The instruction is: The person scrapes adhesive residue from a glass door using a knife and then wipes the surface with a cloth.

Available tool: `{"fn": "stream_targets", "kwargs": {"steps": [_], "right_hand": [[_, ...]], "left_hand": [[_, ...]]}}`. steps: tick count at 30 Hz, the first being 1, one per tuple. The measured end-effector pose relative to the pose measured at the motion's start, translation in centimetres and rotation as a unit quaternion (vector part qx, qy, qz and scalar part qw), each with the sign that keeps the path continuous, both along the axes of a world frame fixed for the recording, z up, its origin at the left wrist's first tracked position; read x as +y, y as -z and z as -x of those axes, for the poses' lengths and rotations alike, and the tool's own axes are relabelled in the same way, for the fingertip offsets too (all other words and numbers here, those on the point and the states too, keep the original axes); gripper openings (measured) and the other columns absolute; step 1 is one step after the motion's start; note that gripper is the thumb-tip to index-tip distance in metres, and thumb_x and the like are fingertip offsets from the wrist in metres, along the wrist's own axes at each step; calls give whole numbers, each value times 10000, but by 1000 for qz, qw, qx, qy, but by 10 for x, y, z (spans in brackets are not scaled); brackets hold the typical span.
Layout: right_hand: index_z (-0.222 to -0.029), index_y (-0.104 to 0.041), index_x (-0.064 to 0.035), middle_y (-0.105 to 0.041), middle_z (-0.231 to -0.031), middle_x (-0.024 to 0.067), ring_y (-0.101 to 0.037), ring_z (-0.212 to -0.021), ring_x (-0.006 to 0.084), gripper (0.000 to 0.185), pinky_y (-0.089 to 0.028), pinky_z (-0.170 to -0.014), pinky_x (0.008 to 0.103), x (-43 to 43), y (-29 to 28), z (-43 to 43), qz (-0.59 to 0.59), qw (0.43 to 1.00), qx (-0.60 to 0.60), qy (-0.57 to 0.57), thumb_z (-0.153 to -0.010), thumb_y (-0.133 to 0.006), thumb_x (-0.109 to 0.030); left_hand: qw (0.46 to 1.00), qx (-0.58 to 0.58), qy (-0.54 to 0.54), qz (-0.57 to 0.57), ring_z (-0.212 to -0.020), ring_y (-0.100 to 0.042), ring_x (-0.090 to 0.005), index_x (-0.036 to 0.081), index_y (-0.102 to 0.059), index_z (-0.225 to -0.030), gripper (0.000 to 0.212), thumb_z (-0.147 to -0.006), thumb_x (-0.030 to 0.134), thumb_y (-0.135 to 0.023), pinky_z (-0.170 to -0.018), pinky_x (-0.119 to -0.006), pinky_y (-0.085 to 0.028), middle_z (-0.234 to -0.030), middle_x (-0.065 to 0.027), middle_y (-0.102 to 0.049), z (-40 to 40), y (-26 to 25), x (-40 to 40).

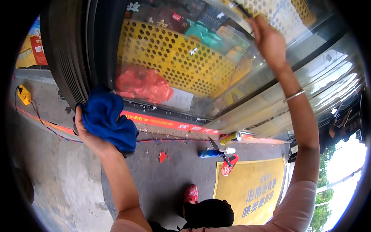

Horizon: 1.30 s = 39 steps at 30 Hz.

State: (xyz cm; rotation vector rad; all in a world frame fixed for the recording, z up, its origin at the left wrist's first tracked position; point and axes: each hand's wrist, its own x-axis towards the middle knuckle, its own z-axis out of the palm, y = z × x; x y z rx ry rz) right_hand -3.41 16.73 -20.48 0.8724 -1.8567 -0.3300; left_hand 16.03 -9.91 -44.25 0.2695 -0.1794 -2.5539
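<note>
My left hand (92, 138) holds a blue cloth (108, 120) beside the dark metal frame (72, 52) of a glass pane. At the upper right, my right hand (268, 40) is closed on the handle of a squeegee-like tool (242, 14), which lies across the glass pane (179, 58); its far end is cut off and blurred. Behind the glass are a yellow perforated basket (174, 55), a red plastic bag (145, 84) and green packets (205, 36).
On the ground near the glass lie a yellow spray can (231, 138), a blue bottle (209, 153), a knife (214, 144) and a red packet (229, 165). A yellow mat (249, 188) lies at the right. A cable (162, 141) runs along the base to a yellow power socket (24, 95).
</note>
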Motion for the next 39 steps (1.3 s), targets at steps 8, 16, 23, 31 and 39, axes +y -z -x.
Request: {"fn": "stream_targets", "kwargs": {"steps": [8, 16, 23, 31, 39], "right_hand": [[-908, -545, -148, -595, -606, 136, -586, -550, 359, 219, -453, -456, 456, -10, 7, -2, -60, 998, -5, 20, -917, -493, -360], [-849, -526, -142, -563, -546, 121, -568, -509, 339, 223, -437, -429, 430, -6, 0, 2, -27, 998, 40, 35, -913, -508, -355], [-862, -516, -142, -570, -554, 118, -571, -515, 346, 222, -438, -424, 430, -3, -9, 1, -53, 997, 53, 0, -918, -497, -357], [-849, -527, -147, -597, -609, 93, -581, -515, 304, 221, -444, -431, 390, -8, 1, 1, -155, 987, 41, -4, -903, -521, -361], [-807, -515, -140, -552, -525, 76, -563, -470, 304, 230, -421, -393, 395, -8, -4, 1, -66, 996, 57, -9, -904, -527, -348]], "left_hand": [[1000, 27, -5, 8, -631, -606, -241, 23, -605, -953, 395, -878, 395, -492, -529, -324, -501, -912, -142, -645, 2, 8, -5], [999, 45, 10, 21, -795, -622, -230, 34, -608, -1002, 389, -895, 376, -460, -668, -315, -511, -960, -111, -645, 3, 13, -10], [995, 90, 34, 14, -734, -616, -232, 29, -607, -978, 388, -887, 382, -471, -610, -315, -510, -938, -113, -644, 0, 11, -6], [997, 77, 29, 5, -658, -614, -241, 31, -613, -928, 379, -876, 387, -495, -555, -327, -507, -888, -122, -649, 0, 6, -3], [997, 67, 24, 24, -745, -614, -222, 20, -605, -993, 405, -896, 384, -458, -608, -310, -510, -940, -112, -643, 1, 15, -12]]}}
